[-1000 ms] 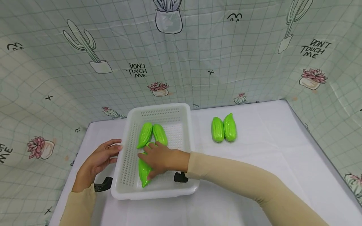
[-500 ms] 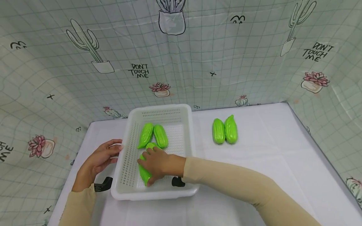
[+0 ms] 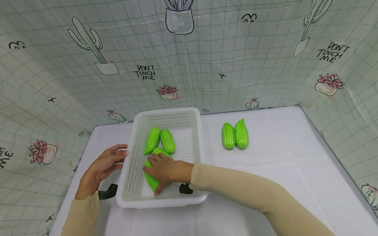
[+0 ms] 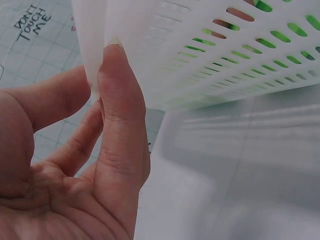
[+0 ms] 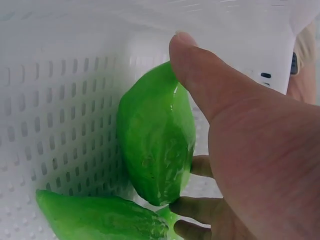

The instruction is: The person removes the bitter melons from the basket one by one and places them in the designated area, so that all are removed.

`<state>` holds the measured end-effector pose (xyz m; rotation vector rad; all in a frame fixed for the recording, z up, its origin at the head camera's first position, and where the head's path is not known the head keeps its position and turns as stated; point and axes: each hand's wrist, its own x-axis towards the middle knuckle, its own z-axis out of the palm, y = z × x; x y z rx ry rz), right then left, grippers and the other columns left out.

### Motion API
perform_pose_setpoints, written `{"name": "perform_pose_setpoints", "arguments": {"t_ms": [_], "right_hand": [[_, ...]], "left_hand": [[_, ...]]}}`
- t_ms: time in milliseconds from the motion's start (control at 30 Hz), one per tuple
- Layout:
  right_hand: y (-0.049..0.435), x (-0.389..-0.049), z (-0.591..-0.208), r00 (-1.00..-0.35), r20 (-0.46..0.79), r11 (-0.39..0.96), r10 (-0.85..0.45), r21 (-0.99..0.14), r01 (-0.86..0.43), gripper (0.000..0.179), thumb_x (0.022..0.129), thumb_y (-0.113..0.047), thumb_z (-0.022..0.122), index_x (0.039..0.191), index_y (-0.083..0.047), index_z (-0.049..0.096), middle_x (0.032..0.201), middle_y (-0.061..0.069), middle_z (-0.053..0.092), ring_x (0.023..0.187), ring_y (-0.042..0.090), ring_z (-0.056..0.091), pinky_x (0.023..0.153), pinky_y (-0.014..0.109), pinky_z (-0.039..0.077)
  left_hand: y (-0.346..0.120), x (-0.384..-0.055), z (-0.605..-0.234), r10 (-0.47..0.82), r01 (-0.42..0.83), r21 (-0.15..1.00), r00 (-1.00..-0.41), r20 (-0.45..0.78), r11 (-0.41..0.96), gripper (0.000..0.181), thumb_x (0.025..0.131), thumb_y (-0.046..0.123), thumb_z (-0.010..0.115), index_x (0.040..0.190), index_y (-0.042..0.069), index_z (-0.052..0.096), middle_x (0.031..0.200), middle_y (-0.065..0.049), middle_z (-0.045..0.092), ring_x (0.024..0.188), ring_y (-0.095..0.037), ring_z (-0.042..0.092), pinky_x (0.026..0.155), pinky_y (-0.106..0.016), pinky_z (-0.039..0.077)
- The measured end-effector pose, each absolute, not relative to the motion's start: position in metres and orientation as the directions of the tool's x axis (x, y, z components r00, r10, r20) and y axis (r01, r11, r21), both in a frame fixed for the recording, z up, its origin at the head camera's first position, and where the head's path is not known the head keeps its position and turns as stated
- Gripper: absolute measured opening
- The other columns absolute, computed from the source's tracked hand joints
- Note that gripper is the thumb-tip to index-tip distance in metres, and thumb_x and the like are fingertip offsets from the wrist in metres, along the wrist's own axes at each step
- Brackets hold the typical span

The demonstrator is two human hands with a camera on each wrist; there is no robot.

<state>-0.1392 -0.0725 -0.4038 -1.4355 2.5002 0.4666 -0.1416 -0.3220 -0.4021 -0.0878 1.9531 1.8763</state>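
Note:
A white perforated plastic basket [image 3: 196, 144] stands on the left of the table. My left hand [image 3: 103, 165] pinches its left rim between thumb and finger, as the left wrist view shows. Inside the basket, my right hand [image 3: 165, 170] lies over a glossy green ribbed vegetable [image 5: 155, 135], thumb at one end and fingers against its side. Another green vegetable [image 3: 160, 151] lies just beyond that hand, partly covered. Farther back in the basket lie two more green vegetables, a left one [image 3: 152, 140] and a right one [image 3: 168, 141].
On the white-covered table [image 3: 265, 157], right of the basket, two matching green vegetables [image 3: 234, 135] lie side by side. A grid-patterned cloth [image 3: 206, 59] hangs behind and at both sides. Black wrist devices [image 3: 108, 192] sit at both cuffs.
My right hand has shifted slightly toward me in the basket, uncovering more of the vegetable beyond it. The left hand stays at the rim. The head view has tilted slightly.

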Motion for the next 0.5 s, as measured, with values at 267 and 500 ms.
{"name": "perform_pose_setpoints", "arguments": {"t_ms": [267, 500], "right_hand": [[-0.0739, -0.1413, -0.406, -0.486, -0.329, 0.464, -0.809, 0.149, -0.873, 0.097, 0.084, -0.08, 0.07, 0.161, -0.029, 0.038, 0.162, 0.005, 0.039, 0.157, 0.025, 0.026, 0.126, 0.032, 0.025], [-0.0738, -0.1426, -0.4056, -0.474, -0.336, 0.458, -0.814, 0.132, -0.879, 0.099, 0.083, -0.077, 0.074, 0.161, -0.029, 0.037, 0.164, 0.004, 0.036, 0.158, 0.025, 0.026, 0.128, 0.033, 0.024]], "left_hand": [[-0.3214, -0.1414, -0.4021, 0.241, -0.337, 0.937, -0.906, -0.349, 0.087, 0.024, 0.109, 0.01, 0.058, 0.132, 0.015, 0.053, 0.105, 0.009, 0.074, 0.093, -0.01, 0.075, 0.079, -0.028, 0.064], [-0.3204, -0.1405, -0.4016, 0.233, -0.333, 0.936, -0.907, -0.351, 0.114, 0.027, 0.11, 0.011, 0.058, 0.136, 0.011, 0.051, 0.105, 0.01, 0.074, 0.094, -0.01, 0.075, 0.08, -0.029, 0.064]]}}
